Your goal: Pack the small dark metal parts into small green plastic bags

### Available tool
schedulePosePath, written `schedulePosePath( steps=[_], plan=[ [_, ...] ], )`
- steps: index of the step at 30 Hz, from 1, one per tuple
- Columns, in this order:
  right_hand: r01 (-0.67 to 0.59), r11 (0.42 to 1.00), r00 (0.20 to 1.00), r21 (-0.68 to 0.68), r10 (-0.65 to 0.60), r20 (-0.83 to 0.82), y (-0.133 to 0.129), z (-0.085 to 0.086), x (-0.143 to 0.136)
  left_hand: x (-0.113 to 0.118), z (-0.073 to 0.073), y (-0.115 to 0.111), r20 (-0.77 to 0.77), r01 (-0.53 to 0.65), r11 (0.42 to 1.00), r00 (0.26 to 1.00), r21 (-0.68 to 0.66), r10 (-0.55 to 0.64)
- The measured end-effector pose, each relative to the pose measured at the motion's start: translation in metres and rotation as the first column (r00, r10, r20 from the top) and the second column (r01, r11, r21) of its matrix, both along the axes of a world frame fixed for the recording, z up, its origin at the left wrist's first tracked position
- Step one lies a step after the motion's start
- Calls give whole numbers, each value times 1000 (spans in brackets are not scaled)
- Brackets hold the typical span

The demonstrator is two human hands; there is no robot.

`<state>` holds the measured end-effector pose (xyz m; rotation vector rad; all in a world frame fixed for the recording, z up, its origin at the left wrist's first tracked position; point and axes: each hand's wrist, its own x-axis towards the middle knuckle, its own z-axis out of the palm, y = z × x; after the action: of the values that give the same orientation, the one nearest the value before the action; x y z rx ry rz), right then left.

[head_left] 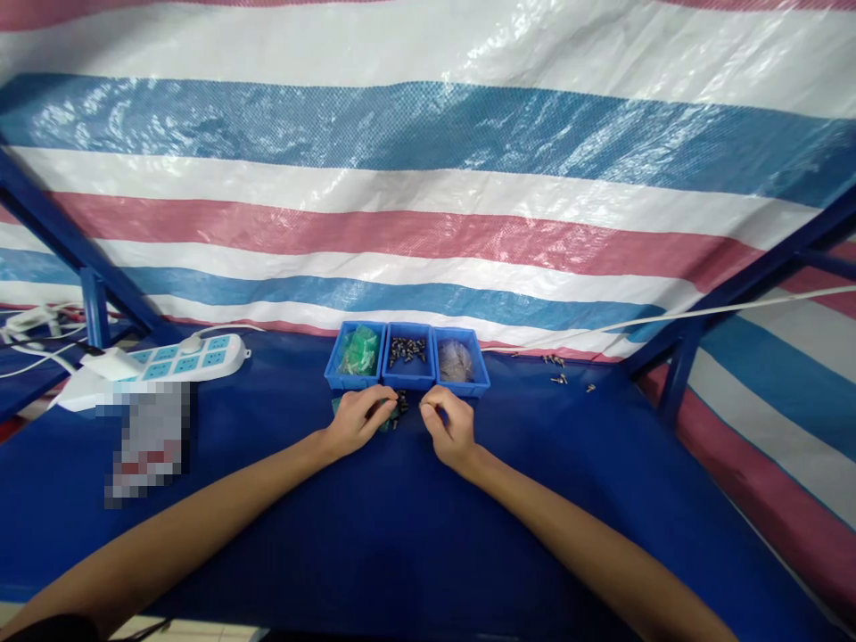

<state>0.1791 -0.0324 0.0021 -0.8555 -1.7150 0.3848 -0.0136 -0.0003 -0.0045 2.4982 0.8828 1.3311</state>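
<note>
My left hand point(359, 419) is closed, thumb and fingers pinched together, just in front of the blue bins. What its fingertips hold, if anything, is too small to make out. Beside and partly under it lie a green plastic bag point(385, 426) and a few small dark screw-like parts point(402, 403). My right hand point(452, 426) is also closed, its fingers curled against the thumb near the right bin. Anything inside that pinch is hidden. A narrow gap with the small parts separates the hands.
Three joined blue bins hold a green bag point(359, 350), dark screw-like parts point(407, 349) and clear plastic bags point(456, 361). Loose metal parts point(560, 379) lie at the right rear. A power strip point(167, 367) and a pixelated item point(152, 441) sit left on the blue table point(401, 553).
</note>
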Motion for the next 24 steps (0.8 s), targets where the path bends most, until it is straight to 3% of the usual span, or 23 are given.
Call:
schedulePosePath(
  steps=[5, 7, 9, 13, 17, 20, 24],
  plan=[
    [127, 937, 991, 326, -107, -78, 0, 32, 11, 1, 2, -1, 24, -30, 1000, 999, 5, 30],
    [175, 945, 979, 275, -198, 56, 6, 43, 16, 1, 2, -1, 35, -48, 999, 998, 3, 47],
    [237, 965, 936, 109, -257, 240, 15, 47, 19, 1, 2, -1, 47, -57, 998, 997, 2, 57],
    [303, 953, 881, 22, -289, 376, 27, 35, 17, 1, 2, -1, 59, -68, 998, 996, -13, 69],
    [171, 985, 872, 4, -154, 464, 23, 13, 6, 1, 2, -1, 76, -71, 997, 995, -19, 72],
    [79, 996, 810, -42, -40, 585, 17, 0, -2, 1, 3, -1, 88, -59, 998, 994, -17, 60],
    [69, 995, 727, -69, -2, 687, 11, -12, -7, 1, 2, -1, 93, -50, 998, 994, -24, 52]
  ],
)
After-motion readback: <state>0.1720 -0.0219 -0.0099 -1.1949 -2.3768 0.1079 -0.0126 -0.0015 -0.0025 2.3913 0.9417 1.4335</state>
